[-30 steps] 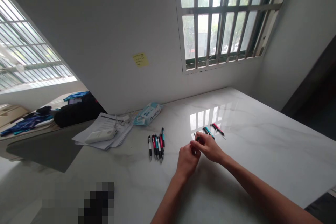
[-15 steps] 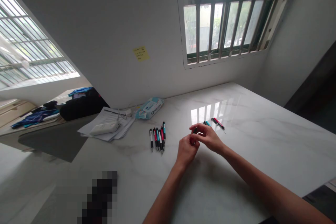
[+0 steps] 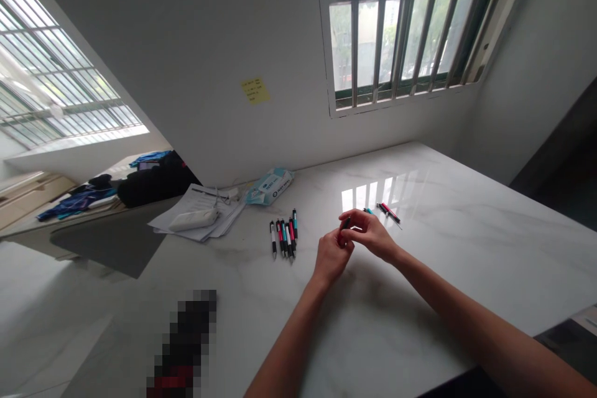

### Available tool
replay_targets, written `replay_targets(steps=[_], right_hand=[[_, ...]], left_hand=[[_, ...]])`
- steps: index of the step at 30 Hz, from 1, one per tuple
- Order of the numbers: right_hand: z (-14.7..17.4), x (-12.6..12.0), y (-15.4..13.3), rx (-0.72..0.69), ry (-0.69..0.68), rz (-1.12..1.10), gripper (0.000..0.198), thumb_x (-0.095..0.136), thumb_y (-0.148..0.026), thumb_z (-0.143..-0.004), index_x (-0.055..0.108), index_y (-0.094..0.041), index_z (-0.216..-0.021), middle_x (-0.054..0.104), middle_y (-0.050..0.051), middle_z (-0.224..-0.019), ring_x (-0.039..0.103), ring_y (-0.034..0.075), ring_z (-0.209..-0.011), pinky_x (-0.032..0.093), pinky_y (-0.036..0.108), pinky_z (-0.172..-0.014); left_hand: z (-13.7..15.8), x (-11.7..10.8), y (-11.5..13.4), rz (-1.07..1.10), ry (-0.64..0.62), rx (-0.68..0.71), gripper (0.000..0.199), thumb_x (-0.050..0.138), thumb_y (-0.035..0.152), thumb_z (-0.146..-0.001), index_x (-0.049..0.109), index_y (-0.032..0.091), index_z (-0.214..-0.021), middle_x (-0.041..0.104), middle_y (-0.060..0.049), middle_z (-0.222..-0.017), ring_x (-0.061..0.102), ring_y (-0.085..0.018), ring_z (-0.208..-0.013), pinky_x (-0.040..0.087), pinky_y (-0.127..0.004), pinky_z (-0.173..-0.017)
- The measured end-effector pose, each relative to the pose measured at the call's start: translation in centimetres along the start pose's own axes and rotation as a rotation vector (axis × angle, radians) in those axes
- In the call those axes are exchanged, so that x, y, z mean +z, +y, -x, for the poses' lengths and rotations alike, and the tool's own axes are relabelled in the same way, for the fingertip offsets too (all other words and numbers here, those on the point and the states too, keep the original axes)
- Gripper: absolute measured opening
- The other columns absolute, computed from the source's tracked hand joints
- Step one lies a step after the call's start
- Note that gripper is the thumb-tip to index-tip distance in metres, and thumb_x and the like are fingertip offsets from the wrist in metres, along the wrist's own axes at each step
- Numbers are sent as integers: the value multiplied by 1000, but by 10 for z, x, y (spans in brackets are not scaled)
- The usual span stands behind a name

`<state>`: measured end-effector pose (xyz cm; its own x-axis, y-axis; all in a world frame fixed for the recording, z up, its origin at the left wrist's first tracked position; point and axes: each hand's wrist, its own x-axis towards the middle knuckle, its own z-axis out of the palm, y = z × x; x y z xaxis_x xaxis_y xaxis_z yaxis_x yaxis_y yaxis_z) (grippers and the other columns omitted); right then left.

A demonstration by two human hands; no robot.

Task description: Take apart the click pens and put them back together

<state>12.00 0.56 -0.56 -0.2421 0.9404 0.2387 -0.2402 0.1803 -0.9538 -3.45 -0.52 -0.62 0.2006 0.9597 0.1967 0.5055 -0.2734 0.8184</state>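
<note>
My left hand [image 3: 332, 256] is closed round a slim pen [image 3: 346, 223], whose dark end sticks up above the fingers with a bit of red lower down. The thumb and fingers of my right hand [image 3: 372, 236] meet at the same pen, just above the left hand. Most of the pen is hidden by the fingers. Left of my hands, several click pens [image 3: 286, 237] with white, red and teal barrels and black grips lie side by side. Behind my right hand lie red and black pen parts [image 3: 388, 212] and a partly covered teal piece [image 3: 367, 211].
White marbled tabletop [image 3: 471, 230] stretches under everything. At its back left are a blue wipes pack [image 3: 269, 186] and papers [image 3: 186, 199] with a white device [image 3: 193, 219] on them. A yellow note [image 3: 255, 91] is stuck to the wall. A pixelated dark shape [image 3: 186, 336] shows lower left.
The view has shifted slightly, so the table things sit a little higher and farther right. More of the pen's dark end shows between my hands, which remain together.
</note>
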Motion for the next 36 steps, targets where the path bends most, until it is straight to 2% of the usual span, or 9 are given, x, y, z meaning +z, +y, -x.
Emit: replay_targets(steps=[7, 10, 14, 20, 23, 26, 29, 32, 36], right_hand=[[0, -1, 5, -11, 28, 50, 43, 90, -40, -77, 70, -22, -110, 73, 1, -89, 73, 19, -86, 58, 35, -83], [1, -1, 6, -26, 55, 43, 43, 92, -42, -74, 69, -22, -104, 70, 0, -85, 70, 17, -80, 58, 34, -80], [1, -2, 1, -43, 92, 52, 40, 91, -42, -74, 70, -22, -102, 70, 1, -86, 68, 18, -81, 58, 34, -79], [2, -4, -9, -40, 24, 7, 42, 85, -38, -78, 70, -22, -114, 76, 6, -103, 73, 20, -89, 60, 40, -88], [1, -5, -9, -47, 48, 51, 47, 89, -35, -74, 70, -22, -115, 72, 4, -100, 71, 19, -88, 60, 36, -84], [1, -4, -8, -48, 49, 75, 40, 88, -33, -75, 71, -22, -110, 68, 0, -89, 69, 17, -81, 60, 34, -80], [2, -2, -8, -36, -10, 11, 39, 82, -32, -81, 71, -23, -117, 72, 3, -100, 71, 18, -87, 61, 37, -86], [3, 0, -9, -51, -8, 1, 45, 84, -31, -79, 71, -24, -122, 72, 5, -108, 72, 20, -97, 62, 38, -90], [3, 1, -11, -55, 9, -14, 41, 86, -32, -79, 73, -25, -117, 71, 1, -96, 70, 17, -82, 63, 37, -84]], left_hand=[[-1, -1, 1, -23, 9, -8, 12, 59, 25, -82, 64, 18, -72, 55, 3, -62, 42, -13, -59, 31, -28, -60], [0, 1, 3, -42, 10, 20, 11, 57, 20, -80, 65, 18, -72, 55, 3, -62, 42, -13, -60, 31, -28, -61], [2, 5, 3, -43, 32, 48, 11, 55, 15, -75, 57, 20, -66, 50, 4, -60, 39, -12, -60, 31, -28, -63], [-1, 9, -1, 58, 27, 4, 22, 58, 21, -74, 40, 22, -62, 43, 6, -58, 36, -11, -59, 29, -28, -60], [-1, 10, -4, 77, 11, -5, 18, 57, 22, -74, 44, 21, -62, 42, 6, -59, 36, -11, -60, 29, -28, -60], [-1, 11, -6, 75, 11, 19, 12, 57, 21, -74, 49, 20, -64, 45, 6, -60, 37, -11, -61, 30, -28, -61], [-1, 9, -7, 128, 13, 1, 17, 59, 23, -73, 45, 21, -63, 42, 6, -60, 35, -11, -61, 29, -27, -59], [-2, 8, -6, 164, -1, -29, 19, 60, 26, -75, 46, 21, -63, 42, 6, -61, 36, -11, -61, 29, -27, -59], [-2, 10, -2, 190, 3, 6, 15, 60, 25, -75, 50, 20, -65, 43, 5, -63, 37, -11, -64, 31, -26, -61]])
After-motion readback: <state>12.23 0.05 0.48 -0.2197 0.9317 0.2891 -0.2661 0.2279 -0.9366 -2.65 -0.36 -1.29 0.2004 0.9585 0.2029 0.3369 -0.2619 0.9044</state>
